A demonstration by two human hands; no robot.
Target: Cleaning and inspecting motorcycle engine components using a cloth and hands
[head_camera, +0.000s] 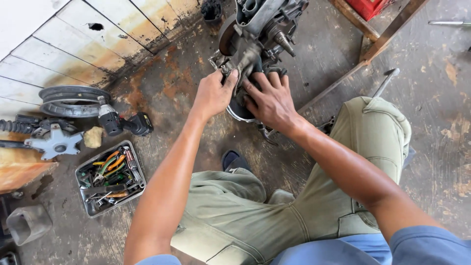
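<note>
A grey, greasy engine block (260, 24) stands on the stained concrete floor ahead of my knees. My left hand (213, 93) grips its lower left part, thumb pressed against the metal. Beside it, my right hand (270, 100) lies fingers spread over a dark round cover (240, 110) at the engine's base, pressing on it. Both forearms reach forward over my green trousers. What lies under the palms is hidden.
A metal tray (88, 206) of pliers and screwdrivers sits at the left. Behind it lie a cordless drill (122, 122), a star-shaped metal part (56, 142) and a round rim (73, 98). A wooden frame (378, 39) and a tiled wall (73, 44) bound the space.
</note>
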